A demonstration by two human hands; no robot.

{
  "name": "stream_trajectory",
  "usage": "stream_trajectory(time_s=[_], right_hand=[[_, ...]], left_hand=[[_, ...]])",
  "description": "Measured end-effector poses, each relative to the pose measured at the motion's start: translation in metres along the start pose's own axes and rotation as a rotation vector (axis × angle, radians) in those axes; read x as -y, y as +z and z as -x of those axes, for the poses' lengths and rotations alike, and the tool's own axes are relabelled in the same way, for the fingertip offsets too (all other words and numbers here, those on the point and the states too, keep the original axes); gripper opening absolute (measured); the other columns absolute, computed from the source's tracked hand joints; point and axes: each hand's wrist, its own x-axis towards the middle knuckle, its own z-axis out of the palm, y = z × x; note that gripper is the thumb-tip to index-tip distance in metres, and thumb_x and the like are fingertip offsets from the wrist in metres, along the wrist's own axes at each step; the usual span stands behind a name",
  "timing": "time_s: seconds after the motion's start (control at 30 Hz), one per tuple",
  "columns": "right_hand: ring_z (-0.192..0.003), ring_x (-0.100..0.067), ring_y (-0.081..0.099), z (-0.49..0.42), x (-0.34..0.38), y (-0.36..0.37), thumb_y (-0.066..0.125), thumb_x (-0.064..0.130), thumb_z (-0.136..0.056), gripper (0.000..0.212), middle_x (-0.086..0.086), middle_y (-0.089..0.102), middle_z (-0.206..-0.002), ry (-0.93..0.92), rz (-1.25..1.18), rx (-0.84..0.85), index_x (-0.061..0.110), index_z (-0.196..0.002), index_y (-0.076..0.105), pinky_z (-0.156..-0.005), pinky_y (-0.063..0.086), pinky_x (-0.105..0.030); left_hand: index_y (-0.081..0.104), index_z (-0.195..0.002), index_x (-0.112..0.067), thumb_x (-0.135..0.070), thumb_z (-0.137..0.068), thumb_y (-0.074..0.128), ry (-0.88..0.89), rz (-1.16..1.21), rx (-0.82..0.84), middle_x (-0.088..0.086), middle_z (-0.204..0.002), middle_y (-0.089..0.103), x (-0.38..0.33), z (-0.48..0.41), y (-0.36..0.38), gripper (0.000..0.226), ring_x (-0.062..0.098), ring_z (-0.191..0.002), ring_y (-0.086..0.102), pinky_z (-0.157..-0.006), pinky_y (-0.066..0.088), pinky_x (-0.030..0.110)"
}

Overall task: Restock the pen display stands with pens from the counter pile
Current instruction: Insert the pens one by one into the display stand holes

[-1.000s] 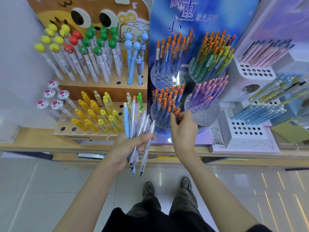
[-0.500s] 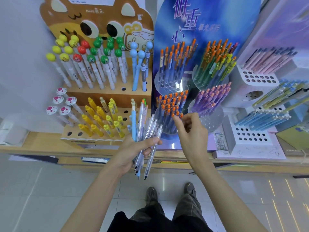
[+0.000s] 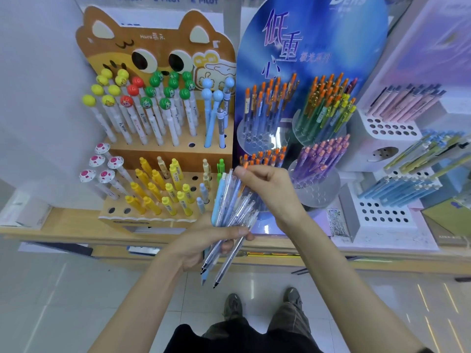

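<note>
My left hand (image 3: 204, 240) grips a bundle of pens (image 3: 230, 215), mostly clear and pale blue, tips pointing down toward the floor. My right hand (image 3: 270, 189) is over the top of that bundle, with thumb and fingers pinching the orange-capped end of one pen (image 3: 245, 166). Behind the hands stands the blue display stand (image 3: 305, 59) with clear round cups of orange-topped pens (image 3: 267, 103). The lower left cup is partly hidden by my right hand. The brown cat-shaped stand (image 3: 158, 47) is to the left.
The brown stand's lower tier (image 3: 153, 217) has yellow pens and several empty holes. White perforated holders (image 3: 387, 128) with pastel pens stand at the right. All stands sit on a wooden counter (image 3: 63, 225). Tiled floor and my shoes lie below.
My right hand has drawn back from the lower left cup to the top of the bundle and now pinches a pen there. The camera has moved closer and tilted up.
</note>
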Motion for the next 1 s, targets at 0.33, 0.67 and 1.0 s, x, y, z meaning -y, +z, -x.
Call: stream_trajectory(time_s=[0.33,0.67,1.0], right_hand=[[-0.056,-0.012,0.054,-0.006,0.017,-0.044,0.05,0.02,-0.098,0.017,-0.005,0.072,-0.082,-0.218,-0.122,-0.26,0.015,-0.094,0.066,-0.047,0.045,-0.023],[-0.075,-0.018,0.058,-0.002,-0.022,-0.041,0.06,0.012,-0.093,0.01,-0.006,0.065,-0.088,-0.297,0.504,-0.075,0.008,-0.102,0.062,-0.074,0.051,-0.033],[-0.09,-0.028,0.057,-0.017,-0.022,-0.039,0.063,0.004,-0.088,0.016,-0.01,0.067,-0.096,-0.457,0.848,0.131,0.001,-0.103,0.068,-0.081,0.04,-0.026]], left_hand=[[0.067,-0.088,-0.001,-0.029,-0.074,0.072,-0.013,-0.107,-0.082,0.011,-0.066,0.057,0.011,0.008,-0.006,0.032,0.012,-0.048,0.041,-0.049,0.039,0.023],[0.074,-0.08,-0.007,-0.033,-0.075,0.072,0.092,-0.069,-0.227,-0.004,-0.049,0.046,0.012,0.007,-0.02,0.027,0.009,-0.045,0.04,-0.046,0.039,0.021],[0.076,-0.079,-0.018,-0.032,-0.078,0.074,0.175,-0.042,-0.239,0.018,-0.079,0.055,0.006,0.009,-0.023,0.015,0.009,-0.048,0.043,-0.049,0.042,0.022]])
